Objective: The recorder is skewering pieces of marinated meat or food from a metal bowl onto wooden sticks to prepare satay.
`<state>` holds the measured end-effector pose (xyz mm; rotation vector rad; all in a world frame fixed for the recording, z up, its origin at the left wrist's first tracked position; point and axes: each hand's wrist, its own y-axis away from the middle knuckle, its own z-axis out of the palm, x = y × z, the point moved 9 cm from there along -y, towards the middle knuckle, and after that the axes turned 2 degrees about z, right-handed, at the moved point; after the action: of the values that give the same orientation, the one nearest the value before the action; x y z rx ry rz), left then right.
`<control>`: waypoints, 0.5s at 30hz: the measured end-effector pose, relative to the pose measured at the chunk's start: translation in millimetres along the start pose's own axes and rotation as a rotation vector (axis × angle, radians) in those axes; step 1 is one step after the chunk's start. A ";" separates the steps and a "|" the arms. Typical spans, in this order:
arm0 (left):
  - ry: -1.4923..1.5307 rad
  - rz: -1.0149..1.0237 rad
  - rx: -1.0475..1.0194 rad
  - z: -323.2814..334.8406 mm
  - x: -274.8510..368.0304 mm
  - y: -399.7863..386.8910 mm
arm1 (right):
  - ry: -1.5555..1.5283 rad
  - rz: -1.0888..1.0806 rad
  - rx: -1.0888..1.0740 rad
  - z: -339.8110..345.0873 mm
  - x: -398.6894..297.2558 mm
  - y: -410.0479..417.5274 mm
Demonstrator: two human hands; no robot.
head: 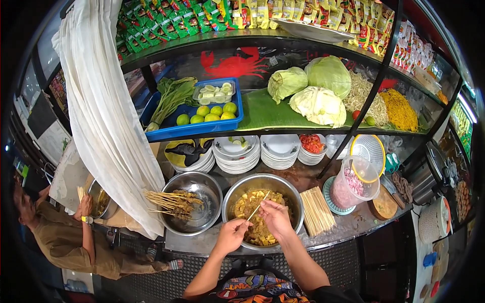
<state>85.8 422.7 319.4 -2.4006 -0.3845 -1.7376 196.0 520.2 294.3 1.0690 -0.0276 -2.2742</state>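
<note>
Both my hands are over a steel bowl that holds chunks of meat in yellow-brown marinade. Between them is a thin bamboo skewer, slanting up to the right. My left hand pinches its lower end. The fingers of my right hand are closed about its upper part; whether a piece of meat is between them is hidden. To the left, a second steel bowl holds a heap of loaded skewers, their bare ends over its left rim. A bundle of bare bamboo skewers lies right of the meat bowl.
Stacked plates stand behind the bowls under a shelf with cabbages and a blue tray of limes. At right are a plastic container of chopped shallots and a round cutting board with a knife. Beyond a white curtain, a co-worker handles skewers.
</note>
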 end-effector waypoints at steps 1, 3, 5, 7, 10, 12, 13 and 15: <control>-0.016 0.005 0.008 0.0 1.1 0.2 | 0.000 -0.011 0.017 -3.1 1.4 0.2; -0.029 0.036 0.022 -0.2 2.2 1.4 | 0.000 -0.018 0.010 -7.1 5.2 -0.1; -0.043 0.067 0.037 -0.7 4.8 2.8 | 0.001 -0.024 0.001 -7.9 6.1 1.0; -0.054 0.061 0.037 -0.1 5.3 4.1 | 0.014 -0.028 0.006 -8.0 6.2 2.3; -0.044 0.038 0.037 1.1 -0.8 5.5 | 0.039 -0.019 -0.004 -7.2 9.5 4.0; -0.037 0.055 0.057 0.4 -0.3 5.8 | 0.037 0.004 -0.006 -4.2 12.7 6.0; -0.029 0.073 0.077 -1.4 1.2 6.4 | 0.036 0.026 -0.007 -2.5 15.0 7.3; -0.032 0.051 0.070 -2.6 1.2 6.1 | 0.021 0.032 0.000 -0.6 12.1 6.6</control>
<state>85.6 416.4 321.6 -2.3706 -0.3781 -1.6388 194.1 508.5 287.3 1.0846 -0.0359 -2.2340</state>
